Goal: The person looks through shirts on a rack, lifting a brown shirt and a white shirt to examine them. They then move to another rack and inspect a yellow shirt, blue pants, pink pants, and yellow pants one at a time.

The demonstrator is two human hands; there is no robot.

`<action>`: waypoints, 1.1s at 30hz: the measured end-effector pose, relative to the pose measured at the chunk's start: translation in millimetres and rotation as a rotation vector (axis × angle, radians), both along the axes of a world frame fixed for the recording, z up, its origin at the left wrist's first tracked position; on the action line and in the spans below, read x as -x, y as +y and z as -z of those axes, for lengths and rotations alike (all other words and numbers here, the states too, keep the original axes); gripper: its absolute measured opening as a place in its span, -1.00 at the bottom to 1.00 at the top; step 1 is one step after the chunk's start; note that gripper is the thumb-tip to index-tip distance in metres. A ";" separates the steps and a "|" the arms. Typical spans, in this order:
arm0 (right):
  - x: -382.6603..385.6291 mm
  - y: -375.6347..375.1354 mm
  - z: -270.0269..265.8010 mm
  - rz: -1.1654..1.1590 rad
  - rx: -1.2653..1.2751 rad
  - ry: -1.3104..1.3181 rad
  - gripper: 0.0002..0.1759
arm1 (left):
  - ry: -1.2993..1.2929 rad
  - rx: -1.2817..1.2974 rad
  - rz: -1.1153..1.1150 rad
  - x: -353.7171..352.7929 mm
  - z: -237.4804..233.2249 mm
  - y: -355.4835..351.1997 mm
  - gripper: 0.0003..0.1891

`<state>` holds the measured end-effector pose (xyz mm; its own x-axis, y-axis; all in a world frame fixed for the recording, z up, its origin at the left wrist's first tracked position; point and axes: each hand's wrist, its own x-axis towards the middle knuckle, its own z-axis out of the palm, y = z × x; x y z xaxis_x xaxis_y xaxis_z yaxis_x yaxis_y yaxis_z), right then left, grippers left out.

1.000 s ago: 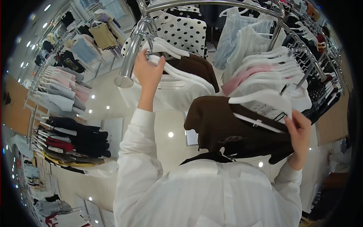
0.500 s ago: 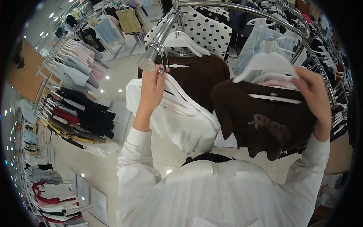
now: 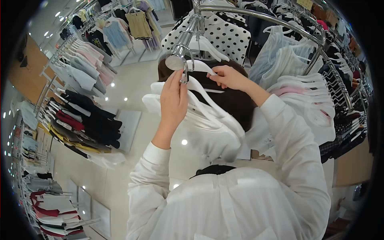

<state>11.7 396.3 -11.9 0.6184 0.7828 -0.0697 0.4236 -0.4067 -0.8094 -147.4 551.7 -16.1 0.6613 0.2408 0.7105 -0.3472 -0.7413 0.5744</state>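
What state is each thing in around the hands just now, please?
Left hand: closed at the hooks of the white tops' hangers.
Right hand: closed on one shoulder of a white hanger.
Brown top: on a hanger, partly hidden.
White tops: on hangers, bunched together.
Polka-dot top: hanging behind the brown.
Pale blue top: hanging.

Glossy metal rail (image 3: 185, 40), matt brown cloth (image 3: 240, 105)

My right hand (image 3: 228, 78) is not out at my right side now; it comes near the metal rail (image 3: 185, 42). The brown shirt (image 3: 237, 105), before held apart, is now behind the white shirts (image 3: 216, 140).
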 end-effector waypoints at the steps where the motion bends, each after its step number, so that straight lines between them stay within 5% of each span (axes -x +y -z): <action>1: -3.1 0.5 8.6 0.002 -0.001 0.002 -0.73 | 0.002 -0.001 0.002 0.5 0.5 1.1 -0.65; 5: -29.2 3.7 24.7 -0.113 -0.374 -0.379 -0.68 | 0.033 -0.036 0.038 -1.7 -3.2 6.2 -0.65; 7: -43.3 9.3 10.9 0.118 -0.349 -0.613 -0.71 | 0.029 -0.041 0.058 0.1 -5.2 4.3 -0.64; 11: -65.5 33.2 42.2 0.198 -0.227 -0.907 -0.48 | 0.153 0.015 0.106 0.8 -16.4 3.8 -0.62; 16: -59.7 48.3 41.5 0.448 -0.263 -0.860 -0.47 | 0.142 -0.159 0.083 -6.9 -9.4 17.2 -0.57; 19: -63.8 45.8 45.7 0.422 -0.005 -0.967 -0.60 | 0.171 -0.241 0.051 -6.6 -9.6 24.8 -0.50; 22: -52.9 35.0 45.8 0.320 -0.122 -0.932 -0.62 | 0.109 -0.303 0.027 -9.0 -1.0 48.8 -0.48; 24: -32.1 20.0 33.9 0.065 -0.203 -0.468 -0.71 | 0.189 -0.391 -0.015 -5.2 1.8 61.8 -0.46; 27: -26.2 5.9 26.4 -0.022 -0.262 -0.424 -0.79 | 0.308 -0.243 0.016 -16.7 20.7 93.8 -0.43; 29: -58.0 8.9 28.8 0.048 -0.422 -0.839 -0.75 | 0.503 -0.249 0.040 -19.5 22.0 103.8 -0.44; 30: -63.1 11.2 22.2 0.118 -0.473 -0.890 -0.70 | 0.691 -0.256 0.054 -20.2 22.9 105.9 -0.45; 33: -80.4 24.6 30.6 0.198 -0.429 -0.862 -0.64 | 0.681 -0.105 0.173 -23.8 33.3 105.5 -0.46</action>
<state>92.1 420.9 -42.5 0.4462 0.5131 0.7332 0.8946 -0.2776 -0.3502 -123.6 657.3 -49.4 0.9893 0.0453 0.1388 -0.0536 -0.7712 0.6344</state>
